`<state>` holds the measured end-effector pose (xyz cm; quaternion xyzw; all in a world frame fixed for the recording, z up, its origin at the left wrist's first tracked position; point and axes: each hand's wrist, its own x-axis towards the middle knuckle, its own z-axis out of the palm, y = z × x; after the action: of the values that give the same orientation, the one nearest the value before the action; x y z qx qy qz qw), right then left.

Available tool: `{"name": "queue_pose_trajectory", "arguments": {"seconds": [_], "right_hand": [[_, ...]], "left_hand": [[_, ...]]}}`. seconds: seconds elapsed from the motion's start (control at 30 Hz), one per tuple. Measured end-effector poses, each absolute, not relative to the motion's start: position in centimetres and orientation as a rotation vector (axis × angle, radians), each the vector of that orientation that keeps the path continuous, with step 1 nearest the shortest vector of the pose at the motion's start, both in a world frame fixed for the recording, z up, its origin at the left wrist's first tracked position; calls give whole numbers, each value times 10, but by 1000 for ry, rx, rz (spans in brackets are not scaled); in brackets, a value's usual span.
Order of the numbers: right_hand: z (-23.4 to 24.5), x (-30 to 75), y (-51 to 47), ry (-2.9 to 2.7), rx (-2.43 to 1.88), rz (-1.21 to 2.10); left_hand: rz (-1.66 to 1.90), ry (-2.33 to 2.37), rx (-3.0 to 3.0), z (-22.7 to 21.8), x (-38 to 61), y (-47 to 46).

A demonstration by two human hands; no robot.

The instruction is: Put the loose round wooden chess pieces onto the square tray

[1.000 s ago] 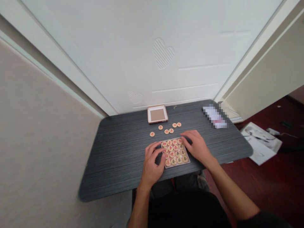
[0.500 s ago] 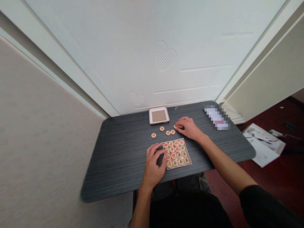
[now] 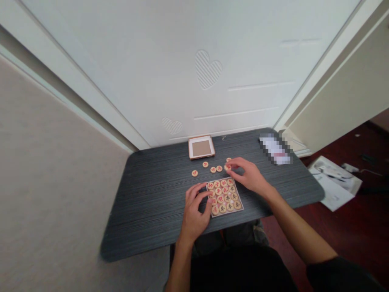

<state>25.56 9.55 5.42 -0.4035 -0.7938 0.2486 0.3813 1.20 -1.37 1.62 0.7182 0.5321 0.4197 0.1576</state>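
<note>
In the head view, a shallow square box (image 3: 225,213) lies on the dark table, with rows of round Chinese chess pieces marked in red or black. My left hand (image 3: 196,211) holds the box at its left edge, fingers and thumb curled over the rim. Just beyond the box's far right corner, my right hand (image 3: 247,175) pinches a red-marked chess piece (image 3: 227,166) between thumb and fingers. Another chess piece (image 3: 229,159) lies right behind that hand, partly covered. Several loose pieces, among them a chess piece (image 3: 195,173) at the left, lie beyond the box.
A box lid (image 3: 191,152) with a brown middle lies near the table's back edge. At the back right is a blurred-out flat item (image 3: 276,150). The dark table (image 3: 146,202) meets a white panel behind. An open white box (image 3: 336,182) stands on the red floor at right.
My right hand has drawn a chess piece from the back right toward the box and separated it from its neighbour. My left hand stays at the box's left edge.
</note>
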Motion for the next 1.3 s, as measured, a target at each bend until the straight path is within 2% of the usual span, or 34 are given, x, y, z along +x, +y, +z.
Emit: {"name": "queue_pose_trajectory", "arguments": {"seconds": [0.5, 0.7, 0.87, 1.3], "right_hand": [[57, 228, 15, -1923, -975, 778], [62, 223, 1, -1945, -934, 855], [65, 224, -9, -1957, -876, 831], [53, 223, -25, -1914, -904, 675]], "left_hand": [[1329, 1500, 1798, 25, 11, -20], [1173, 1361, 1541, 34, 20, -27], [1138, 1277, 1338, 41, 29, -30], [1139, 1261, 1307, 48, 41, -37]]}}
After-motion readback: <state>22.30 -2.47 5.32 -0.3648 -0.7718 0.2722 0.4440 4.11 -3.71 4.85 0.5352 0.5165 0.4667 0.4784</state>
